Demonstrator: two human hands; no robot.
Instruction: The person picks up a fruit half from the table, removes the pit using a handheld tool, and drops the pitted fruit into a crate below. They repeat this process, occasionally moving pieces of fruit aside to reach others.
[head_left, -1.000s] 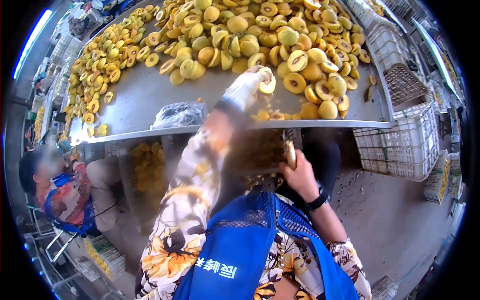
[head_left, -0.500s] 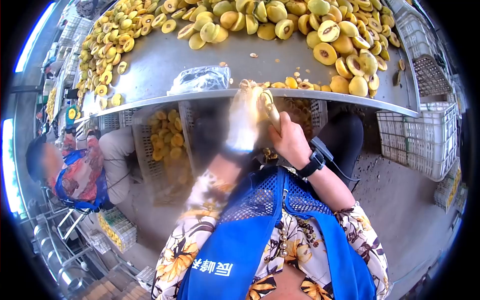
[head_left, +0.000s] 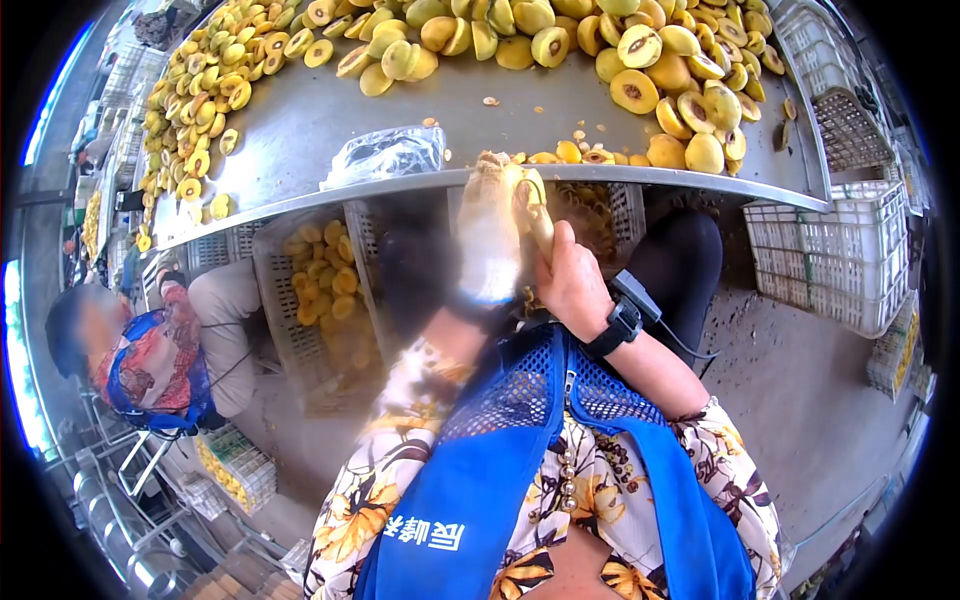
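My left hand (head_left: 488,240), in a stained white glove, is closed around a yellow peach half (head_left: 523,188) near the front edge of the metal table. Blur and glare hide much of that glove. Bare except for a black band at the wrist, my right hand (head_left: 577,285) grips the pale handle of a pitting tool (head_left: 542,222). The tool's curved head meets the peach half, and its exact shape is hard to make out. Just beyond the gloved fingers, small peach pieces (head_left: 568,152) lie along the table edge.
Halved peaches (head_left: 430,40) are heaped across the back of the metal table (head_left: 480,125). A clear plastic bag (head_left: 385,158) lies at its front edge. Below stand a crate of peach halves (head_left: 325,270) and, rightward, a white crate (head_left: 830,255). A co-worker (head_left: 150,360) sits at left.
The view has shifted slightly, so the table sits a little higher and further left. Both hands stay together at the peach half. The co-worker's arm has moved.
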